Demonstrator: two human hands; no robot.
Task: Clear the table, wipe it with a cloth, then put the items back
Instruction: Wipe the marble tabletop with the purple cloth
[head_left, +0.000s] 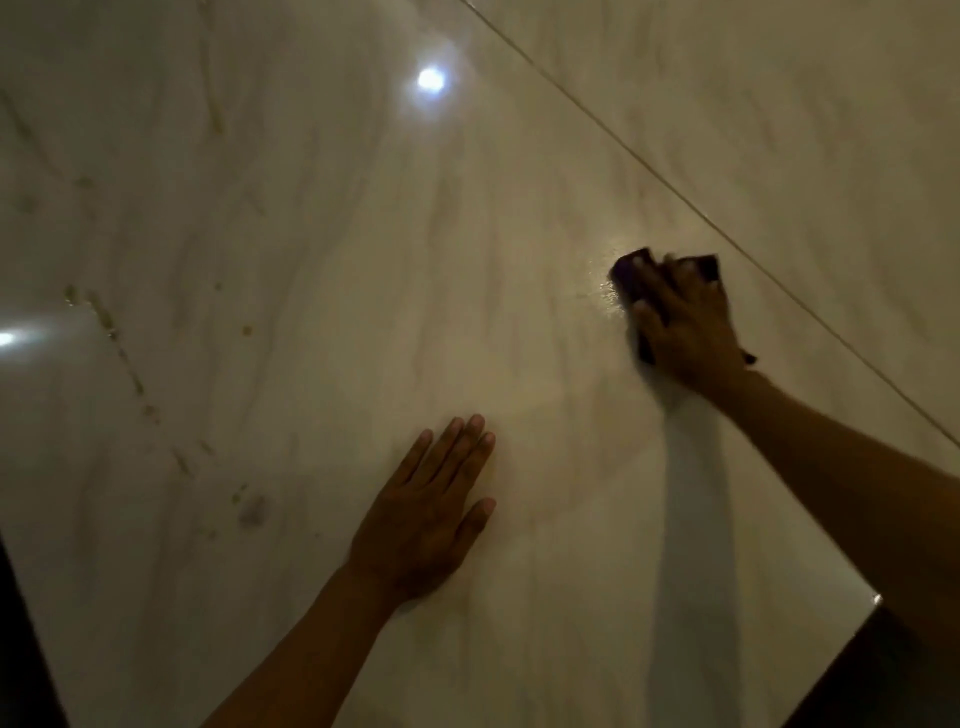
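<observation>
The left hand (426, 514) is lying flat on the desk (311, 234) while the right hand (685, 332) is pressing, fingers spread, the soft, limp dark cloth (631, 265), best bunched mid-fold.

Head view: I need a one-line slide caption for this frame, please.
Right hand presses a dark cloth on the marble table while the left hand rests flat.
</observation>
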